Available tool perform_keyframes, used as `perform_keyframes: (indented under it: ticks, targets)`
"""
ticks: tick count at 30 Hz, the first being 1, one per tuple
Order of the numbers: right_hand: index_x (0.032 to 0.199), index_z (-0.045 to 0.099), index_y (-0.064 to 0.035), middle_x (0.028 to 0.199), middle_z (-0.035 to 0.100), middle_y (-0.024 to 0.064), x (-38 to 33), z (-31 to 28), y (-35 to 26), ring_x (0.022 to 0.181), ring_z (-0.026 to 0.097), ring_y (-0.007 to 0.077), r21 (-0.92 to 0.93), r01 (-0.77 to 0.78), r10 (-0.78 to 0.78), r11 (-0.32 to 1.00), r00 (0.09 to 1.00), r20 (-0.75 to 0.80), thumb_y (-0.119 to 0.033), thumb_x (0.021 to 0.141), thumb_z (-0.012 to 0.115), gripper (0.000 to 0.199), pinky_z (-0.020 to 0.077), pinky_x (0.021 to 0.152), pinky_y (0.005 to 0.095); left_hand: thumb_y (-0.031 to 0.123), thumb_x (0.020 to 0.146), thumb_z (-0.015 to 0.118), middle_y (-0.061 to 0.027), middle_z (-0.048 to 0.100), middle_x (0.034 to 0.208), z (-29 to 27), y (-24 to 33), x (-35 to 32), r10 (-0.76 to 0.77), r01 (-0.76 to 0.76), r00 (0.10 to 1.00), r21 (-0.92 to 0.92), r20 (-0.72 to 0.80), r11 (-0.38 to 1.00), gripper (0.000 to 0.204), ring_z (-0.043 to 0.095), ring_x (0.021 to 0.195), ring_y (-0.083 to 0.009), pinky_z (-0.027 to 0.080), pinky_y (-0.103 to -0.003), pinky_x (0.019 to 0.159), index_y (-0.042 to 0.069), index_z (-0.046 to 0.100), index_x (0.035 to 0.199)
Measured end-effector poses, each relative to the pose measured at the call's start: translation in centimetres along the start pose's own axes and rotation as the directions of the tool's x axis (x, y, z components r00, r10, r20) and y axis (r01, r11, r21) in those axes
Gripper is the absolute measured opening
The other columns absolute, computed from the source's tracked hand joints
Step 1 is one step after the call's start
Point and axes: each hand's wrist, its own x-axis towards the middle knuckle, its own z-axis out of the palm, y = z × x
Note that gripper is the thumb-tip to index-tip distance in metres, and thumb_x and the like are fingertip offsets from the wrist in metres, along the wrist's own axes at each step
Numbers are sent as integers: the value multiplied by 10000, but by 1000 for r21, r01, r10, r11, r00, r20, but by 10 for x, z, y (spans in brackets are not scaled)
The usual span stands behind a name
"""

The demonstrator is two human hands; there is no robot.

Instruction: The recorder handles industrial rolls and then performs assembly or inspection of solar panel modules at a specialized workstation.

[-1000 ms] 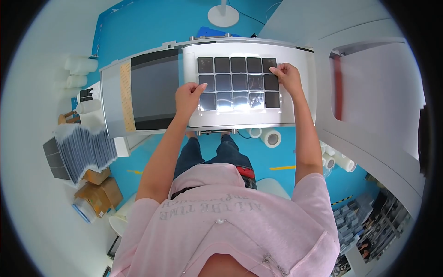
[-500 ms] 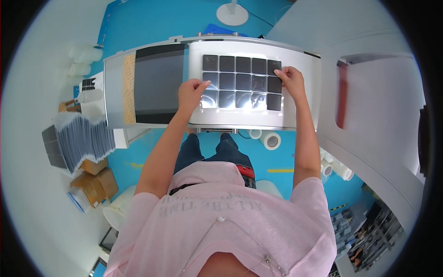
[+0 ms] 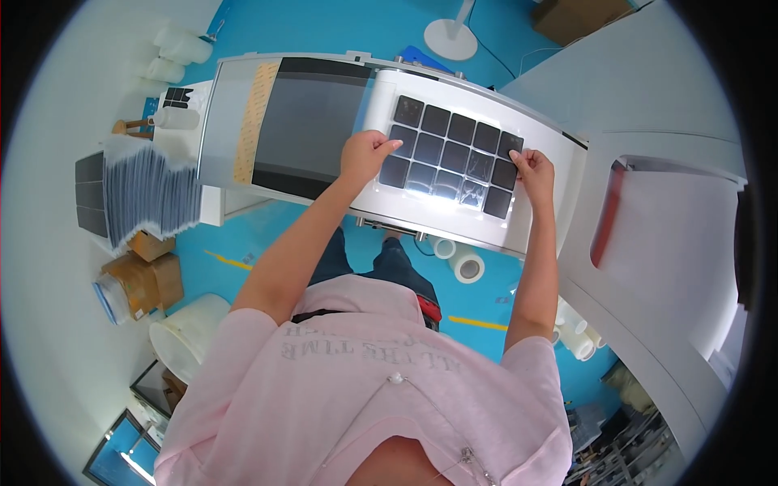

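A clear sheet with rows of dark, rounded squares [image 3: 455, 154] lies over the white bed of a long machine [image 3: 559, 198]. My left hand [image 3: 366, 155] pinches its left edge between thumb and fingers. At the opposite edge, near the upper right corner, my right hand [image 3: 535, 172] has a similar pinch. Glare shines off the lower squares. The sheet looks flat and close to the bed, but whether it touches all over I cannot tell.
Left of the bed are a dark panel [image 3: 312, 121] and a tan strip [image 3: 254, 121]. A fanned stack of sheets [image 3: 154, 190] stands farther left, above cardboard boxes [image 3: 154, 279]. White rolls [image 3: 468, 266] lie below the machine. A large white housing [image 3: 616, 97] rises at the right.
The whole view has turned, so the machine and sheet now slant down to the right. Both hands keep hold of the sheet, which shows little shift against the bed.
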Motion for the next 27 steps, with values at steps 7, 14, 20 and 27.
perform_keyframes:
  ticks: [7, 14, 20, 27]
  targets:
    - [762, 583, -49, 612, 538, -35, 1, 3, -6, 512, 448, 29, -139, 13, -19, 990, 999, -43, -236, 846, 778, 283, 388, 469, 197, 348, 808, 761, -115, 619, 651, 0, 10, -1, 57, -56, 998, 167, -2, 984, 351, 578, 543, -257, 454, -365, 529, 12, 668, 768]
    - [962, 604, 11, 722, 650, 86, -23, 16, -42, 603, 611, 233, -716, 109, -294, 689, 946, -138, -352, 796, 793, 442, 496, 571, 345, 451, 816, 709, -143, 546, 1316, -8, 52, -8, 210, -183, 976, 701, 48, 689, 671, 598, 1095, -292, 503, -394, 884, 11, 507, 1281]
    - [1405, 374, 39, 1454, 394, 249, -33, 62, -55, 1344, 367, 422, -636, 528, -655, 563, 754, 45, -314, 911, 649, 666, 312, 1113, 460, 547, 908, 522, -147, 266, 1571, 15, 1, -2, 550, -556, 798, 655, 247, 512, 800, 185, 1478, -282, 117, -437, 1200, 41, 311, 1491]
    - [1490, 269, 2, 1558, 258, 213, -31, 85, -28, 1434, 235, 399, -826, 449, -503, 341, 829, 243, -460, 966, 493, 734, 165, 1162, 526, 585, 878, 527, -145, 236, 1585, 20, 2, 0, 524, -571, 805, 601, 277, 560, 857, 154, 1490, -262, 72, -473, 1202, 32, 302, 1493]
